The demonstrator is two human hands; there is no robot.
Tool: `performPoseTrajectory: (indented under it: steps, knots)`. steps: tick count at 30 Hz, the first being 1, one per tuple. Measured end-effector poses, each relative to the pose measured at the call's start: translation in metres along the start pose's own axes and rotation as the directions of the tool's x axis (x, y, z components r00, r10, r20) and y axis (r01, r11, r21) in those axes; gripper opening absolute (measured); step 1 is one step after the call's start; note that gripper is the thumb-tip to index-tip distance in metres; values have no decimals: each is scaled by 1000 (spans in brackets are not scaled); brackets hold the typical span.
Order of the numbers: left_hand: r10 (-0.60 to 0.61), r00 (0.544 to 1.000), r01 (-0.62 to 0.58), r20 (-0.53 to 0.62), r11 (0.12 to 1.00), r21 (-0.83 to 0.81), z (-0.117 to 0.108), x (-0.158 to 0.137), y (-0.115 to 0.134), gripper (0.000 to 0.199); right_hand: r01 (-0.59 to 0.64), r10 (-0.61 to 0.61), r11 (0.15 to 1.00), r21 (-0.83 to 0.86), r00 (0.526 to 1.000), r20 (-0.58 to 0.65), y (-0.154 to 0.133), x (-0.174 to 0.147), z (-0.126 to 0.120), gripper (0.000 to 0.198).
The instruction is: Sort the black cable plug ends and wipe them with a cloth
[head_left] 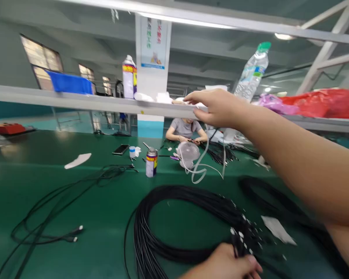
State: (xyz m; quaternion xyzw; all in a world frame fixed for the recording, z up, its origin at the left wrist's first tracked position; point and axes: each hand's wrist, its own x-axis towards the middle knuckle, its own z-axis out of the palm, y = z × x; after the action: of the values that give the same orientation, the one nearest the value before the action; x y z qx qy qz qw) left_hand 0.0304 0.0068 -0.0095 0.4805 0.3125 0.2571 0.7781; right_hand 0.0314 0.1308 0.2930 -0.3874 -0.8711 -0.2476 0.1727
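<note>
My left hand (pixel 225 261), low in the picture, is closed round a few black cables (pixel 235 242) at their white-tipped connector ends. Beside it on the green table lies a large coil of black cables (pixel 145 224), its many connector ends bunched toward the right. My right hand (pixel 213 104) reaches up to the grey shelf (pixel 104 101), fingers stretched over its edge and thumb below, apart from the fingers. Small white crumpled pieces (pixel 163 97) lie on the shelf left of its fingertips. What is directly under those fingers is hidden.
Loose cables (pixel 46 217) lie at left, another coil (pixel 261 190) at right. A spray can (pixel 151 162), a phone (pixel 121 149) and a small clear fan (pixel 188 153) stand or lie further back. The shelf bears a bottle (pixel 253 71) and a can (pixel 129 79). A person (pixel 186 130) sits opposite.
</note>
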Motion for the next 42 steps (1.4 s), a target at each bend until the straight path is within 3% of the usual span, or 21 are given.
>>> performPoseTrajectory:
  steps: [3,6,7,9,12,15,18,21,25,29,33,39,42]
  knots:
    - [-40,998,42,38,998,-47,8,-9,-4,36,-72,64,986,150,996,54,-3,-99,5,30]
    - [-55,996,62,68,992,-107,6,-12,-8,38,-230,188,903,363,971,150,1,-195,32,27]
    - [-56,996,65,71,990,-124,4,-11,-10,38,-314,257,842,438,949,185,4,-224,46,26]
    - [-54,996,63,64,987,-147,-4,-5,-13,37,-536,468,648,540,841,272,10,-274,81,24]
    - [-48,998,52,30,986,-158,-15,4,-17,30,-629,544,553,547,769,336,12,-321,131,32]
    - [-29,1000,31,10,986,-163,-21,5,-16,25,-654,521,541,528,754,400,1,-338,154,30]
    - [4,1000,0,19,981,-196,-20,1,-11,27,-658,413,583,477,745,523,-10,-342,149,20]
    - [-27,998,38,51,970,-238,-19,-3,-5,28,-657,345,653,377,702,623,-10,-347,141,13]
    - [-67,991,102,117,939,-328,-18,-7,0,25,-658,360,711,250,645,674,-3,-359,151,12]
    - [-70,991,111,112,899,-423,-18,-9,2,20,-636,319,735,236,631,707,-3,-365,165,17]
    - [-86,989,135,119,854,-502,-19,-11,4,18,-637,317,716,286,662,679,-5,-359,159,19]
    - [-127,980,191,151,806,-561,-18,-13,11,18,-653,451,564,506,757,473,-12,-346,139,7]
    - [-154,979,200,130,823,-531,-16,-12,13,21,-623,488,512,591,777,397,-19,-347,137,4]
